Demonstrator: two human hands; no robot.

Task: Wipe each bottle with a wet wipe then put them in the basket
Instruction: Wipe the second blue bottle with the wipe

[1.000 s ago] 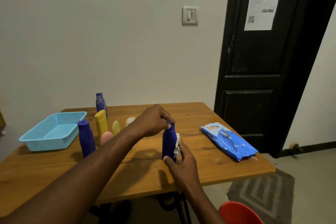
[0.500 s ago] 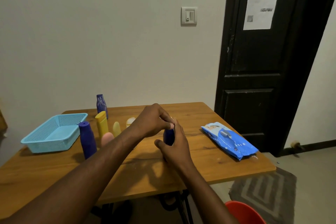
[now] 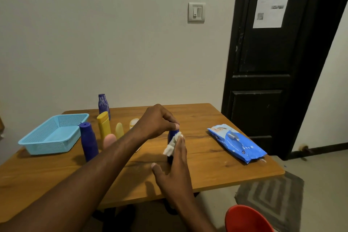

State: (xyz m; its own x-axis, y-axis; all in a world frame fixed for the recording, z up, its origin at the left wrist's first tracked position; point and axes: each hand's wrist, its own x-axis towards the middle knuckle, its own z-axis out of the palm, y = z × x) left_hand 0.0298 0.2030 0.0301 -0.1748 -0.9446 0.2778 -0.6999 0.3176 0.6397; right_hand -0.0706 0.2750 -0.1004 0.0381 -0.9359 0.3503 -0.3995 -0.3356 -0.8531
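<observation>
A dark blue bottle [image 3: 171, 134] stands upright mid-table, mostly hidden by my hands. My left hand [image 3: 157, 121] pinches its cap from above. My right hand [image 3: 174, 167] presses a white wet wipe [image 3: 172, 146] against the bottle's right side. To the left stand another dark blue bottle [image 3: 88, 141], a yellow bottle [image 3: 103, 126], a pale yellow bottle [image 3: 119, 130], a pink bottle [image 3: 109, 140], a cream one [image 3: 134, 122] and a purple bottle [image 3: 103, 105] at the back. The light blue basket [image 3: 54, 145] at the table's left holds nothing.
A blue pack of wet wipes [image 3: 237, 142] lies on the right part of the wooden table [image 3: 207, 171]. A black door [image 3: 273, 62] stands behind it. A red chair [image 3: 246, 219] and a grey mat [image 3: 271, 196] are on the floor at the right.
My right hand slid up the bottle with the wipe, then came back down its side; the wipe now shows above my fingers. My left hand kept its hold on the cap.
</observation>
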